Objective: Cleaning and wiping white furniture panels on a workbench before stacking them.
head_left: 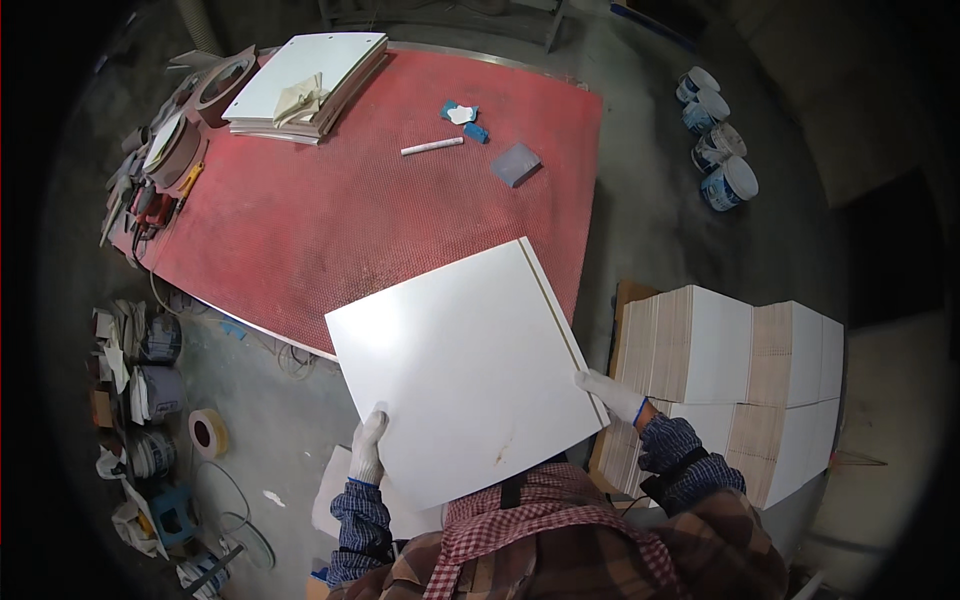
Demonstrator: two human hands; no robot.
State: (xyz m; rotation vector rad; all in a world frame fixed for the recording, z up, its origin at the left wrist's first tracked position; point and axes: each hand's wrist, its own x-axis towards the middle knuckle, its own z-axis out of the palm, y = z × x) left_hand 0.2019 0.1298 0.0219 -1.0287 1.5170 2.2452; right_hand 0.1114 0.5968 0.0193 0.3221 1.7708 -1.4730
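Observation:
I hold a large white square panel (462,370) flat in front of my chest, over the near edge of the red work table (330,220). My left hand (368,448), in a white glove, grips the panel's near left edge. My right hand (612,394), also gloved, grips its right corner. A thin groove runs along the panel's right side. To my right stand tall stacks of similar white panels (740,380), close to my right hand.
On the table lie a stack of white boards (305,85) with a cloth, a white stick (432,146), a grey sanding block (515,163), blue scraps (467,120) and tools at the left edge. Paint cans (718,150) stand far right; buckets and a tape roll (208,432) lie left.

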